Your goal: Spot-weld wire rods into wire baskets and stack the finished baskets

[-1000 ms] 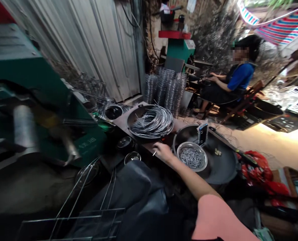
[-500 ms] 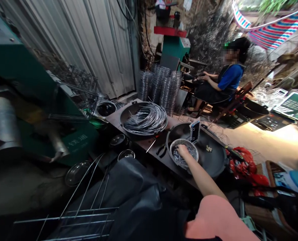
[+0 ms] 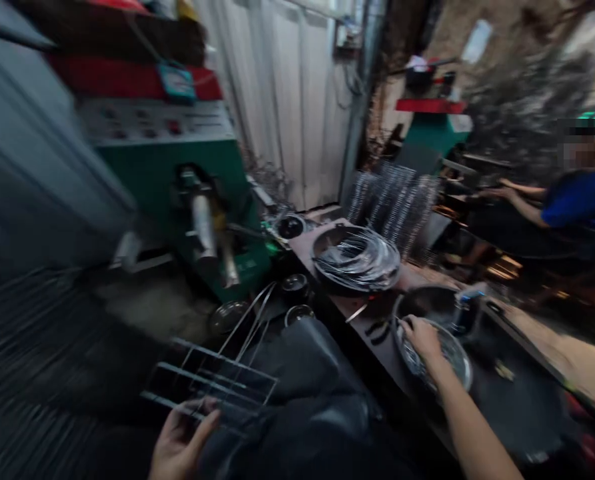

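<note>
Steel bowl (image 3: pixel 440 357) sits in a black pan (image 3: pixel 422 303), holding short wire pieces, though motion blur makes them hard to count or measure. The right hand (image 3: pixel 422 337) is at the bowl's near rim, fingers (image 3: pixel 411 327) dipping in among the wire. Its grip looks curled and partly closed; whether it pinches a piece, I cannot tell from this smeared view.

The left hand (image 3: pixel 182 440) is low at the near side, its grip closed around one bar of a wire frame (image 3: pixel 212 380), a flat rack of straight rods. The frame hangs over a dark plastic sheet (image 3: pixel 317 380) and touches nothing else that I can make out.

A second black pan (image 3: pixel 330 240) holds a loose coil of silver wire (image 3: pixel 357 263). Both pans stand on a dark tabletop (image 3: pixel 372 337), with black pliers (image 3: pixel 377 331) and a short cut wire (image 3: pixel 356 313) lying between them. A small blue-topped holder (image 3: pixel 465 313) stands just beyond the bowl. Stacked wire rings (image 3: pixel 392 203) rise behind the coil.

To the left is a green machine (image 3: pixel 167 193) with a red top and a panel of switches, and behind it a corrugated metal wall (image 3: pixel 277 100). At right, a seated co-worker (image 3: pixel 582 207) in a blue top has both hands forward at a dark work surface.
</note>
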### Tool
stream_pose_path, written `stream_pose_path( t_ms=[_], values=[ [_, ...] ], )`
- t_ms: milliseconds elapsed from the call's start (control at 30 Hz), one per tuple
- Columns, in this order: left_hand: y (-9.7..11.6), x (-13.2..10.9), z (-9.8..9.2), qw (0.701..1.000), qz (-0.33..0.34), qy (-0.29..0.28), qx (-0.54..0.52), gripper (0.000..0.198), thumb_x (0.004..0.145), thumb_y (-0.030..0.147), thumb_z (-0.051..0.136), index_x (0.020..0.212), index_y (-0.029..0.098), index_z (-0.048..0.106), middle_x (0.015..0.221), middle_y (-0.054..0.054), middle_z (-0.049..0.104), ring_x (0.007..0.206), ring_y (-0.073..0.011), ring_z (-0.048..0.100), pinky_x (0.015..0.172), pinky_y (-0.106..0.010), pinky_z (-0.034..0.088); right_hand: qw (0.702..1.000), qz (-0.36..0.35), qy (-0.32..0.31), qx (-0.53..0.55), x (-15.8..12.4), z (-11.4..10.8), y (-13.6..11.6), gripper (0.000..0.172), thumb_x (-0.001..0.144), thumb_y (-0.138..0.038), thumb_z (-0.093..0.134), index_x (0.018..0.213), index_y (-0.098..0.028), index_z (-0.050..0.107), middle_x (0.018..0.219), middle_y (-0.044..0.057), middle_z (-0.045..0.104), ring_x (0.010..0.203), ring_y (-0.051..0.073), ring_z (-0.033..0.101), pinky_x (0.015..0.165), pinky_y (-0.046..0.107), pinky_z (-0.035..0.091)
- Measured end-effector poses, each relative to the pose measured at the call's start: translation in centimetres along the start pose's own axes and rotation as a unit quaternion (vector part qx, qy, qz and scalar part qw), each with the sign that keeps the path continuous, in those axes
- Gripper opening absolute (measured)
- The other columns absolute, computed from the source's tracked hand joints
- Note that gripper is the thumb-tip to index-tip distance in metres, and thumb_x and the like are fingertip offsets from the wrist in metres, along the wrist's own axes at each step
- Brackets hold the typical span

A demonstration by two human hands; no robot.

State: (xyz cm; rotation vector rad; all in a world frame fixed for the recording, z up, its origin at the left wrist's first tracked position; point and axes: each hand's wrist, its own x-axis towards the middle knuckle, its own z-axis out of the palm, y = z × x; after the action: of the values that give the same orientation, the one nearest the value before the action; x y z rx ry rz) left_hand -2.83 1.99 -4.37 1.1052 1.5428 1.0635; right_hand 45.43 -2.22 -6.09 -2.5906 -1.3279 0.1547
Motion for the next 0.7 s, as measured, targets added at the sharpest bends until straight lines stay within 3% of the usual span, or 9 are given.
stream_pose_path(
  t_ms=[67, 200, 267, 333, 433, 500, 700],
  values=[
    [0.9, 0.1, 0.8, 0.999, 0.004, 0.012, -0.039, 0.042, 0.050, 0.048, 0.074, 0.077, 0.021, 0.057, 0.081, -0.004, 0.067, 0.082, -0.0249, 0.064, 0.070, -0.032, 0.053, 0.984, -0.123, -0.026, 0.125, 1.0, -0.2, -5.3, 0.024, 0.084, -0.037, 0.046, 0.080, -0.019, 0.062, 0.078, 0.008, 0.067, 0.075, 0.024, 0.062, 0.066, 0.030, 0.043],
    [0.7, 0.2, 1.4, 0.995, 0.021, 0.041, -0.090, 0.040, 0.053, 0.045, 0.074, 0.076, 0.020, 0.054, 0.083, -0.004, 0.065, 0.079, -0.0214, 0.063, 0.071, -0.031, 0.052, 0.878, -0.313, -0.142, 0.333, 0.8, 0.2, -19.0, 0.021, 0.080, -0.035, 0.050, 0.076, -0.019, 0.062, 0.073, 0.003, 0.065, 0.070, 0.018, 0.059, 0.063, 0.027, 0.043],
    [-0.1, -0.2, 1.5, 0.993, 0.035, 0.057, -0.093, 0.037, 0.054, 0.042, 0.074, 0.076, 0.020, 0.054, 0.084, -0.004, 0.064, 0.084, -0.0217, 0.062, 0.076, -0.032, 0.050, 0.833, -0.323, -0.228, 0.386, 0.2, 1.1, -25.0, 0.019, 0.077, -0.034, 0.052, 0.072, -0.018, 0.061, 0.063, 0.000, 0.061, 0.057, 0.014, 0.055, 0.055, 0.024, 0.040],
    [-1.1, -0.6, 1.5, 0.993, 0.041, 0.070, -0.088, 0.035, 0.054, 0.042, 0.074, 0.074, 0.021, 0.055, 0.081, -0.004, 0.063, 0.086, -0.0225, 0.061, 0.079, -0.033, 0.049, 0.792, -0.297, -0.303, 0.439, -0.2, 1.9, -29.1, 0.022, 0.074, -0.036, 0.055, 0.066, -0.016, 0.058, 0.052, -0.003, 0.054, 0.046, 0.010, 0.048, 0.047, 0.021, 0.036],
    [-2.2, -1.0, 1.4, 0.993, 0.040, 0.075, -0.088, 0.033, 0.055, 0.041, 0.074, 0.073, 0.021, 0.054, 0.079, -0.005, 0.062, 0.085, -0.0225, 0.060, 0.079, -0.033, 0.048, 0.737, -0.273, -0.374, 0.493, -0.7, 2.8, -31.9, 0.029, 0.071, -0.042, 0.060, 0.061, -0.016, 0.053, 0.050, -0.005, 0.049, 0.043, 0.008, 0.044, 0.045, 0.020, 0.033],
    [-2.6, -1.0, 1.4, 0.993, 0.043, 0.065, -0.092, 0.031, 0.058, 0.039, 0.072, 0.073, 0.021, 0.053, 0.080, -0.004, 0.061, 0.084, -0.0218, 0.059, 0.079, -0.033, 0.047, 0.718, -0.272, -0.392, 0.507, -1.0, 3.1, -32.3, 0.030, 0.070, -0.044, 0.060, 0.062, -0.016, 0.053, 0.052, -0.005, 0.049, 0.044, 0.007, 0.045, 0.046, 0.020, 0.034],
    [-2.7, -0.7, 1.3, 0.994, 0.053, 0.046, -0.085, 0.022, 0.065, 0.034, 0.067, 0.073, 0.022, 0.050, 0.078, -0.003, 0.057, 0.085, -0.0203, 0.057, 0.082, -0.032, 0.045, 0.722, -0.269, -0.369, 0.520, -1.6, 3.7, -32.5, 0.030, 0.075, -0.044, 0.056, 0.063, -0.016, 0.051, 0.050, -0.005, 0.049, 0.045, 0.008, 0.044, 0.049, 0.021, 0.033]
  ],
)
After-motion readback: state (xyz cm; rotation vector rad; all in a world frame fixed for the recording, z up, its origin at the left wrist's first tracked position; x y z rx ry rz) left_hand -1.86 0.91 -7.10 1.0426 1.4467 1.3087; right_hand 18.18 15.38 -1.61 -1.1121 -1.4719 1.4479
